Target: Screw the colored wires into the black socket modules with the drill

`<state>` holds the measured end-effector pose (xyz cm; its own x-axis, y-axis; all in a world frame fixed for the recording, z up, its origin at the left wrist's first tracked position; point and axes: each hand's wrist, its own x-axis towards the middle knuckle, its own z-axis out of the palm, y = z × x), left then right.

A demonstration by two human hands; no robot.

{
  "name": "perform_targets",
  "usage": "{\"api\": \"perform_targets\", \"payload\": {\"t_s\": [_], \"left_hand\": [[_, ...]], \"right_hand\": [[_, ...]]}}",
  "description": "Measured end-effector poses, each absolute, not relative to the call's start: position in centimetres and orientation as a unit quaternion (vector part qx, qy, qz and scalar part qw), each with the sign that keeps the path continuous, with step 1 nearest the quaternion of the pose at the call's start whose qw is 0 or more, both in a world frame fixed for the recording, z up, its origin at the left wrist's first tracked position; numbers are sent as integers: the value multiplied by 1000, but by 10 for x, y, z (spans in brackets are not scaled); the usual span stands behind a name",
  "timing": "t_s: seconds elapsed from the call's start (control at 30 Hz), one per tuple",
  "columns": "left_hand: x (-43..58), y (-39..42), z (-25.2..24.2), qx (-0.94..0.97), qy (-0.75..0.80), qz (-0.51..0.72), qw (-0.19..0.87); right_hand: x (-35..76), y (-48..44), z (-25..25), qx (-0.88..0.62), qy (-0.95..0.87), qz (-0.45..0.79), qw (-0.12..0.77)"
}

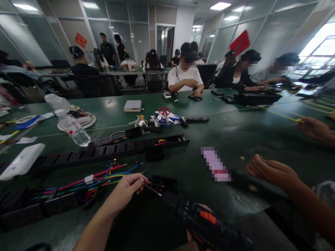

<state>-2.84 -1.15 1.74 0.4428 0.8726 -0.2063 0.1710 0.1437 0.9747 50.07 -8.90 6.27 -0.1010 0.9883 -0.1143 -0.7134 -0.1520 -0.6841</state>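
My left hand (125, 193) is closed in a pinch at the tip of the drill's bit; what it pinches is too small to make out. A black cordless drill (206, 226) with an orange mark points up-left toward a small black socket module (164, 183). My right hand (190, 237) is wrapped round the drill's grip and mostly hidden under it. Left of my left hand, a bundle of coloured wires (104, 176) runs into an opened black power strip (39, 205).
A long black power strip (117, 149) lies across the green table (235, 139). A water bottle (73, 129), scissors (164, 111), a white box (132, 105) and a white device (22, 160) lie around. A co-worker's hand (272, 172) rests at right. Several people sit at the far side.
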Motion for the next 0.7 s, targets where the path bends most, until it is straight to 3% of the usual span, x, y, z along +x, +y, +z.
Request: {"api": "perform_targets", "payload": {"t_s": [0.13,0.47,0.7], "left_hand": [[-19,-4,25,612,440,261,603],[-18,-13,-1,530,427,314,662],[-26,-10,-8,493,410,333,691]], "right_hand": [[499,-98,65,-346,-214,659,632],[505,-89,70,-389,-260,646,603],[323,-157,30,-404,-323,715,471]]}}
